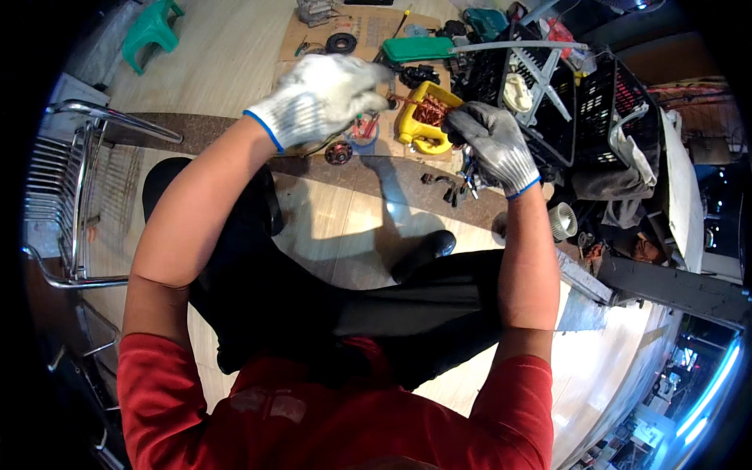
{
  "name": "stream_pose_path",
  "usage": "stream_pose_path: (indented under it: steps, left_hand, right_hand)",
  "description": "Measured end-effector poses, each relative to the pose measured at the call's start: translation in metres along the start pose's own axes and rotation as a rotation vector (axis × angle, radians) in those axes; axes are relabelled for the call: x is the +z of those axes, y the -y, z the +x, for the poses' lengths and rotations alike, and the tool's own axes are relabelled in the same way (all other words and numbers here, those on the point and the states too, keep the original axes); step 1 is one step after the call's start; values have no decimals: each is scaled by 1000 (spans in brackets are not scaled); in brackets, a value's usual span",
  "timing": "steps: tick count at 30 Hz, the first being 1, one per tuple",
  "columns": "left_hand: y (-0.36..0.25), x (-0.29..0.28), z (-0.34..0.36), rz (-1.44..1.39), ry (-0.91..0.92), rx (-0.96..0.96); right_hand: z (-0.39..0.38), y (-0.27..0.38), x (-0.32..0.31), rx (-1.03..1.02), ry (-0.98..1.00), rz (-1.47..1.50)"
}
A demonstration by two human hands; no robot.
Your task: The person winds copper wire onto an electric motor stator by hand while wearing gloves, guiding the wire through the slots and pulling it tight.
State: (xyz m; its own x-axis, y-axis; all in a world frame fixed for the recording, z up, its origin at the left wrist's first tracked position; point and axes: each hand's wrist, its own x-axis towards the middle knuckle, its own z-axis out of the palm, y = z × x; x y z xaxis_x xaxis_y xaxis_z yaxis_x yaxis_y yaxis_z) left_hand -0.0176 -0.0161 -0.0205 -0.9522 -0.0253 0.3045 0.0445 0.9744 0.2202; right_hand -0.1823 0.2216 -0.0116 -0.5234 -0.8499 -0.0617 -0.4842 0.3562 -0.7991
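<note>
Copper wire (429, 111), reddish and tangled, sits heaped inside an open-topped yellow container (405, 129), which rests ahead of me on a sheet of cardboard (360, 23), its handle turned toward my body. Head view: both my hands wear white knit gloves with blue cuffs. My left hand (325, 94) is to the left of the container, apart from it, with the fingers blurred; a thin reddish strand shows between its fingertips and the wire, but I cannot tell whether the fingers close on it. My right hand (489, 141), its glove greyed at the fingers, is at the container's right edge, fingers bent; whether it grips the rim or only overlaps it in view, I cannot tell. Below my left hand, nearer to me, lies a round copper-wound part (338, 153). Beyond the hands I note a black ring (341, 43) and a green case (419, 48). Right of my right hand stands a black crate (607, 102); nearer to me is a pale slatted fan wheel (562, 221).
</note>
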Motion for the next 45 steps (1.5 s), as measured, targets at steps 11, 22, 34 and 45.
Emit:
stream_pose_path:
  steps: [11, 22, 34, 45]
  left_hand:
    - [41, -53, -6, 102, 73, -374]
    - [42, -52, -8, 131, 226, -378]
    - [61, -28, -7, 98, 324, -321]
    - [65, -18, 9, 72, 297, -255]
  right_hand:
    - [25, -90, 15, 293, -111, 676]
    - [52, -202, 70, 688, -216, 586]
    - [105, -309, 119, 804, -431, 449]
    - [90, -307, 195, 414, 591, -746]
